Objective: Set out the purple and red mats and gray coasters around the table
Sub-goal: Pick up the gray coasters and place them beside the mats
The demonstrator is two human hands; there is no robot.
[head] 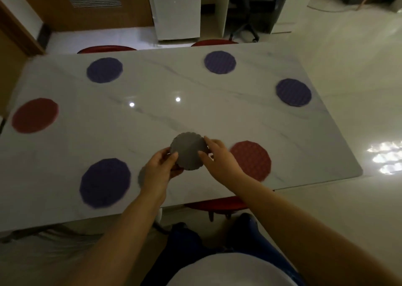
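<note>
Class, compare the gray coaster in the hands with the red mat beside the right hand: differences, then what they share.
The gray coaster is scalloped-edged; the red mat is many-sided. The gray coaster is held off the table by the left hand and right hand; the red mat lies flat on it. Both are roundish, flat discs.

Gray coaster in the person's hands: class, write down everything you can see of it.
The gray coaster is a round, matte, seemingly soft disc with a scalloped edge. It is held above the white marble-look table, tilted toward the camera. The left hand grips its lower left edge; the right hand pinches its right edge.
</note>
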